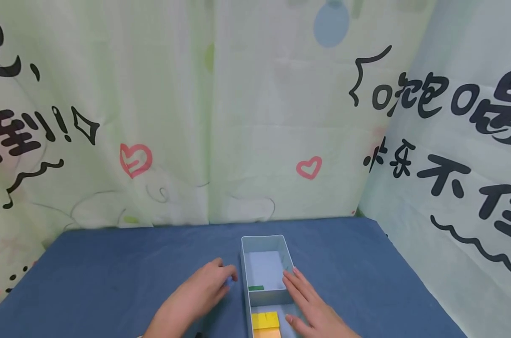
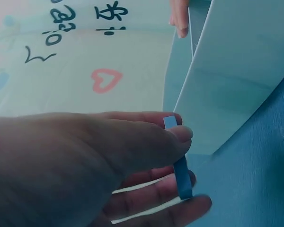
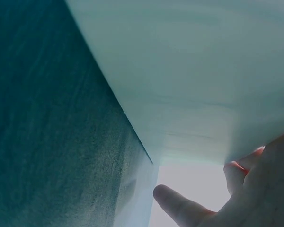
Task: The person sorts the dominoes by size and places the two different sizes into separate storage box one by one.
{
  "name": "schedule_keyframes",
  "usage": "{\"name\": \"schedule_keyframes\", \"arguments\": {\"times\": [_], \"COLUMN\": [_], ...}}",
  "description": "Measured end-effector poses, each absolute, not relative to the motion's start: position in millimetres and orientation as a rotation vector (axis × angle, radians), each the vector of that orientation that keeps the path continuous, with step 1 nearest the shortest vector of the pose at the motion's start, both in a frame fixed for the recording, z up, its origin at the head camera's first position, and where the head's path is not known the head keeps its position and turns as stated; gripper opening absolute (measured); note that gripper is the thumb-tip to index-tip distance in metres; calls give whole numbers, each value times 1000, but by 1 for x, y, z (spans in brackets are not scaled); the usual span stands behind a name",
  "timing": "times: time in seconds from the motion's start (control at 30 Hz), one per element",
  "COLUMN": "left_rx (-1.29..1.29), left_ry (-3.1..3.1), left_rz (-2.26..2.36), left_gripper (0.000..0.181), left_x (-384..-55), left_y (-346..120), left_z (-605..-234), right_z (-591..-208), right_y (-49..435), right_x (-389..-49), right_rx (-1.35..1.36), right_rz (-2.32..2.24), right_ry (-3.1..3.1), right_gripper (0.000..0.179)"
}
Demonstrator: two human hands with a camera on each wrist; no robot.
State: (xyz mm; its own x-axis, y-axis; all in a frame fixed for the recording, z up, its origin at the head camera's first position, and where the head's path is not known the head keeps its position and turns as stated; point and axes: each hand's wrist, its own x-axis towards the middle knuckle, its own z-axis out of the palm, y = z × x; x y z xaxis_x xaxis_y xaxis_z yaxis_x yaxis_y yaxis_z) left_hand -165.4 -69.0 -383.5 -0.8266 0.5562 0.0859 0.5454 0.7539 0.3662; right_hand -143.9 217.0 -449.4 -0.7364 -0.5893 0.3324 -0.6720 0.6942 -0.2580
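My left hand is just left of a long pale blue box, clear of its wall in the head view. In the left wrist view, its thumb and fingers pinch a small flat blue block. My right hand rests along the box's right rim with its fingers extended. A divider splits the box in two. In the far compartment, a green piece lies against the divider. Yellow pieces sit in the near compartment, with an orange piece before them, cut off by the frame.
A blue cloth covers the table. Printed curtains hang behind it and along both sides. At the bottom edge of the head view, a small black object shows only in part. The box's tall side wall fills much of the right wrist view.
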Motion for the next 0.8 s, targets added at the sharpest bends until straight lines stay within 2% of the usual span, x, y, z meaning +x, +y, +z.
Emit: {"name": "schedule_keyframes", "arguments": {"times": [0.33,0.8], "left_rx": [1040,999], "left_ry": [2960,2896], "left_rz": [507,345], "left_gripper": [22,18], "left_x": [-179,-194], "left_y": [-51,-22], "left_z": [-370,-360], "right_z": [-447,-446], "right_y": [218,214], "right_x": [-145,-143], "right_rx": [1007,916], "right_rz": [558,642], "right_ry": [-2721,-2806], "right_gripper": [66,64]}}
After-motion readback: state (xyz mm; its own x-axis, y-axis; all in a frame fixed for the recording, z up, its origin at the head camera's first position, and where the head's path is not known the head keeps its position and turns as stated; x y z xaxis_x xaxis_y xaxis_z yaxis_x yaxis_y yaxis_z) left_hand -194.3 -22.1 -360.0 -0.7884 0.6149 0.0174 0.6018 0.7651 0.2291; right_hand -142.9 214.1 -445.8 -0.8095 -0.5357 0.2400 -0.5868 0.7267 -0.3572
